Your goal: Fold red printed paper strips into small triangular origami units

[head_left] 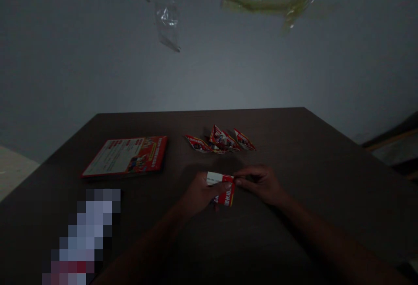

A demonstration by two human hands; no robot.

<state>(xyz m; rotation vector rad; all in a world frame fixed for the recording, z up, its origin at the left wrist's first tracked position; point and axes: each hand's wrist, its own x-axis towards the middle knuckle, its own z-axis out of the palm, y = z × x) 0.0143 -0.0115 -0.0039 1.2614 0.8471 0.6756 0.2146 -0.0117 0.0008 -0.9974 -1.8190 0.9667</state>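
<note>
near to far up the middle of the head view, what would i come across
Red-and-white paper in the left hand → folded red pieces → table's far edge → grey wall

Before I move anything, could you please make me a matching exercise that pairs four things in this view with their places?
Things:
1. Small printed paper
2. Pointed red pieces
3. Large flat printed item
4. Yellowish tape

Places:
A. Stuck on the wall
B. On the left part of the table
C. In the left hand, its edge at the right hand's fingertips
D. On the table, just beyond the hands

Right pairs: 1-C, 2-D, 3-B, 4-A.
</note>
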